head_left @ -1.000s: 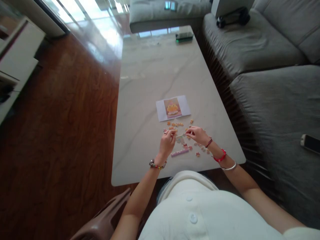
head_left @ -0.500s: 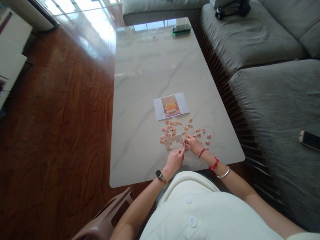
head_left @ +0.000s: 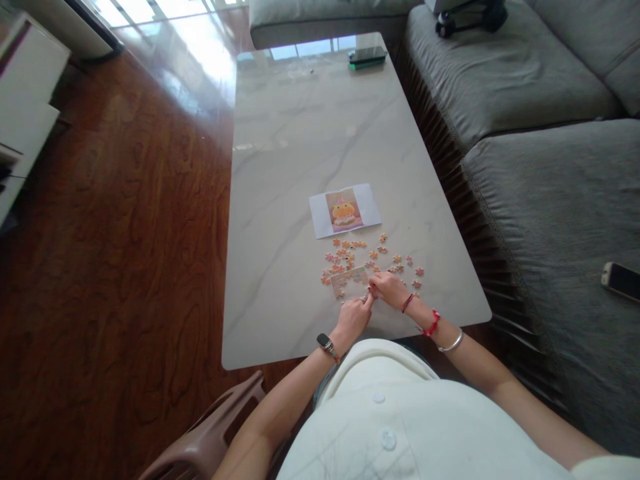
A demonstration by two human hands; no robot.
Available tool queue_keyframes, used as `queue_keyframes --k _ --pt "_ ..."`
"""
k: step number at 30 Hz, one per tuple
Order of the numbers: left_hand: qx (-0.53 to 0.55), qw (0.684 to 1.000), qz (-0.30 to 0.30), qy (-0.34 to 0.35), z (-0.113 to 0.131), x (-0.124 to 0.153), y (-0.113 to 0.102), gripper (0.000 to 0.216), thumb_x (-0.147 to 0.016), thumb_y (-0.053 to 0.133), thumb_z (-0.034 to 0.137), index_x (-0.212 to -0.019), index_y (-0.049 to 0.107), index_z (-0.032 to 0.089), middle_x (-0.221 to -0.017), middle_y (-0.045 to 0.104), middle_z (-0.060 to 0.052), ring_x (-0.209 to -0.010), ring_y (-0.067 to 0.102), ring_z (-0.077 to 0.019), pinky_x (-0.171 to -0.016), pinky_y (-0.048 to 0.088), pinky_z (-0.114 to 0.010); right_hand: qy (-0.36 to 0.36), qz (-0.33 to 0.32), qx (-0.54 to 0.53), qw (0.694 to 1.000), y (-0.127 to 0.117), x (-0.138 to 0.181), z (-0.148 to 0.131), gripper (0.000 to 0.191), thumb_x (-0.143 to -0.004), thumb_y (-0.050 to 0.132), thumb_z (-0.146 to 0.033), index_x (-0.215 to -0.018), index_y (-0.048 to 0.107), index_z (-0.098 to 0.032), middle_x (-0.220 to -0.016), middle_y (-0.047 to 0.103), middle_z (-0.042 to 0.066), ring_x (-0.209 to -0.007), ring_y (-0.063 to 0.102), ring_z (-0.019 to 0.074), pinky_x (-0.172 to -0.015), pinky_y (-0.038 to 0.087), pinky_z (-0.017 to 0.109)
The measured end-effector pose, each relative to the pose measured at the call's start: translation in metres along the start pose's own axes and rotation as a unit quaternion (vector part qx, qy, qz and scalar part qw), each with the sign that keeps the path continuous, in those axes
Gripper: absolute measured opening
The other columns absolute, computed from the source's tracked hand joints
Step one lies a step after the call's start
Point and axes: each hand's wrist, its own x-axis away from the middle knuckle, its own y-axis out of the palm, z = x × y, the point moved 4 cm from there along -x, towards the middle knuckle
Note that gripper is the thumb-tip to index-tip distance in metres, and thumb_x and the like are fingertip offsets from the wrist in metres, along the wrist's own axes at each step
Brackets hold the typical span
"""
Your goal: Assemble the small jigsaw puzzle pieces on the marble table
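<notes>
A partly joined jigsaw puzzle (head_left: 342,277) lies near the front of the table, its border running along the left and top sides. My right hand (head_left: 390,289) is closed in a pinch at the puzzle's right side, on what looks like a puzzle piece, mostly hidden by the fingers. My left hand (head_left: 354,317) rests at the lower edge, index finger stretched out to touch the same spot. Loose orange and pink puzzle pieces (head_left: 346,245) are scattered above and to the right. Behind them lies a white sheet (head_left: 371,203) with a printed picture of a yellow figure.
The pale marble-patterned table (head_left: 280,200) has a phone (head_left: 367,57) on a green item at its far end. A grey sofa (head_left: 550,193) runs along the right, with another phone (head_left: 621,280) on it. A brown plastic stool (head_left: 215,427) stands at the lower left.
The view has shifted slightly. Both hands stay at the puzzle's right side, with only small finger movement.
</notes>
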Motion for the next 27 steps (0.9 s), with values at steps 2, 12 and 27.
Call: queue_keyframes --k 2,12,27 --pt "-0.001 1.0 -0.004 -0.003 0.002 0.0 0.0 0.04 -0.079 0.035 0.014 -0.118 0.039 0.018 -0.08 0.062 -0.008 -0.072 0.058 -0.0166 -0.062 0.043 -0.026 -0.005 0.037 -0.004 0.999 -0.011 -0.004 0.001 0.009 -0.072 0.047 -0.012 -0.07 0.056 -0.014 -0.072 0.059 0.005 -0.07 0.051 0.013 -0.066 0.036 0.022" --pt "0.032 0.999 -0.009 -0.019 -0.001 -0.005 -0.005 0.036 -0.081 0.033 0.017 -0.116 0.039 0.024 -0.08 0.061 -0.005 -0.072 0.057 -0.0155 -0.06 0.041 -0.023 0.049 -0.04 -0.028 0.998 -0.036 -0.015 0.028 0.008 -0.069 0.054 -0.013 -0.068 0.061 -0.017 -0.066 0.06 0.001 -0.061 0.053 0.0103 -0.058 0.037 0.019" --pt "0.185 0.976 0.083 -0.083 -0.033 -0.005 -0.023 0.028 -0.083 0.03 0.021 -0.104 0.048 0.02 -0.076 0.062 -0.004 -0.069 0.058 -0.0125 -0.06 0.041 -0.021 0.058 0.067 -0.032 0.995 0.004 0.031 0.008 0.014 -0.074 0.045 -0.01 -0.074 0.057 -0.017 -0.081 0.057 0.005 -0.077 0.053 0.0138 -0.07 0.041 0.026"
